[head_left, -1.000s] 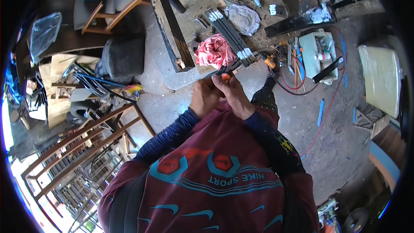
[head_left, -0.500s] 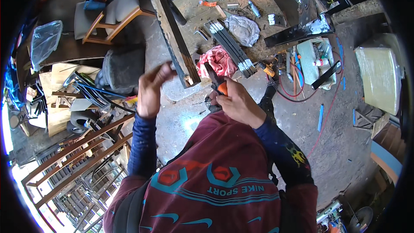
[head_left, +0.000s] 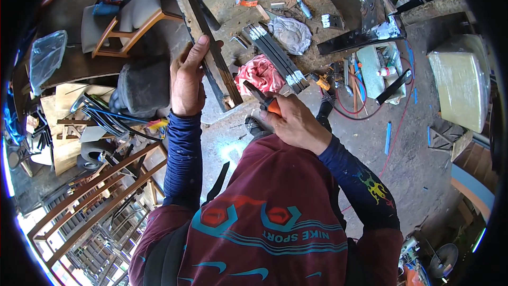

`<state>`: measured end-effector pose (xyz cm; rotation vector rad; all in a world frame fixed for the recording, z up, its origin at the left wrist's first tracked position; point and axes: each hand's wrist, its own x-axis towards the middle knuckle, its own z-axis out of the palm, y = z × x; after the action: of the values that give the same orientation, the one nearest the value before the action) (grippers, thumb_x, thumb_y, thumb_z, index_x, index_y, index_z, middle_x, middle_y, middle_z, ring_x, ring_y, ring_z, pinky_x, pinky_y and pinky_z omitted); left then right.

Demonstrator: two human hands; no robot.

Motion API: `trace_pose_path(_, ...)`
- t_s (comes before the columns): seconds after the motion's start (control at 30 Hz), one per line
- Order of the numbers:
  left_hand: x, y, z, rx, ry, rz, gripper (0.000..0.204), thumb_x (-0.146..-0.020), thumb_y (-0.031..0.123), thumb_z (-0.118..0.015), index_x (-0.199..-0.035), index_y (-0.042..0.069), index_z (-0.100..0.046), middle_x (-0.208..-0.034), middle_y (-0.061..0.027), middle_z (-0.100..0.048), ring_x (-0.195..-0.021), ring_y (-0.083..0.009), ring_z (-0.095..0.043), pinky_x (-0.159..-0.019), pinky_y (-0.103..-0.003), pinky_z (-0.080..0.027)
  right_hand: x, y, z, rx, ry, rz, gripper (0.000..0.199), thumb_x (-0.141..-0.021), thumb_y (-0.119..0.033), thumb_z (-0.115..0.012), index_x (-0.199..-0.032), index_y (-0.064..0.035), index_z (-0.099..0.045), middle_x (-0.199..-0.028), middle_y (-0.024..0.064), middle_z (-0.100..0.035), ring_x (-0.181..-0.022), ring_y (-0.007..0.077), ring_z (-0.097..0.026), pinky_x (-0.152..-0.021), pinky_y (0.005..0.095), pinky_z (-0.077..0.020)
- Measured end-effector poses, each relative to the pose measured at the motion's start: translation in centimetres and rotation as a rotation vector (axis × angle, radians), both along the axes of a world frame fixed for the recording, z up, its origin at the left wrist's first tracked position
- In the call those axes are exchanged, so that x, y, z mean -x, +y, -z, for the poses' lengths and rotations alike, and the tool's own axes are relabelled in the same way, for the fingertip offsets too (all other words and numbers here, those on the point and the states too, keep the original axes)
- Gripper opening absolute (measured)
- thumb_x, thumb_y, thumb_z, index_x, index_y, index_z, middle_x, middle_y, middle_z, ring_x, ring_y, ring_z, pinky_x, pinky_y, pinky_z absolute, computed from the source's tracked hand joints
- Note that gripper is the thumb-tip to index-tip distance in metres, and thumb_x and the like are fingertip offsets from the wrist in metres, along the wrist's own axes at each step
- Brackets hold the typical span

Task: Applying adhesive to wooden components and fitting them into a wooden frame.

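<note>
My left hand point(head_left: 188, 77) grips a long black-edged wooden bar point(head_left: 215, 69) from its left side, the thumb lying on top and the fingers partly hidden behind. Bare, worn wood shows along the bar's face, and its near end points toward me. In my right hand point(head_left: 297, 124) is a pair of pliers point(head_left: 273, 106) with orange grips. Their dark jaws point up and left, just right of the bar's near end and apart from it. Beyond them lie a pink cloth point(head_left: 258, 74) and several dark bars point(head_left: 278, 55) bundled with silvery wrapping.
A white cloth point(head_left: 290, 34) and a screwdriver point(head_left: 304, 9) lie on the dusty board ahead. To the right are a yellow drill point(head_left: 321, 81), a tool bin point(head_left: 369, 59), a red hose and a wrapped block point(head_left: 456, 82). Chairs point(head_left: 142, 13) and a wooden frame point(head_left: 87, 190) stand left.
My left hand has moved up along the bar and closed around it. My right hand, still holding the pliers, has shifted only slightly.
</note>
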<state>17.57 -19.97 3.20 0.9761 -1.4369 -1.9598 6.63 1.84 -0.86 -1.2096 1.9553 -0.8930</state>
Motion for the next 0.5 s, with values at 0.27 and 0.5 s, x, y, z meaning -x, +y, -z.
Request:
trace_pose_path(0.27, -0.1, -0.4, -0.6, -0.041, -0.01, 0.02, 0.049, -0.097, 0.038, -0.066, -0.121, -0.005, -0.062, -0.109, -0.0148, -0.073, -0.095, -0.0173, -0.068, -0.084, -0.027, -0.052, 0.7, 0.1, -1.7, -0.206, -0.702, 0.045, 0.023, -0.096, -0.006, -0.059, -0.119, -0.0017, -0.057, -0.103, 0.0062, -0.067, -0.084, 0.0114, -0.06, -0.078, 0.0273, -0.0513)
trace_pose_path(0.5, 0.0, -0.6, -0.7, -0.067, -0.011, 0.025, 0.046, -0.096, 0.036, -0.067, -0.118, -0.005, -0.063, -0.105, -0.0153, -0.074, -0.091, -0.0164, -0.069, -0.083, -0.026, -0.052, -1.0, -0.8, -2.9, -0.092, -0.171, -0.01, 0.058, -0.089, 0.001, -0.056, -0.143, 0.0071, -0.038, -0.101, 0.023, -0.065, -0.099, 0.038, -0.066, -0.087, 0.0445, -0.0519)
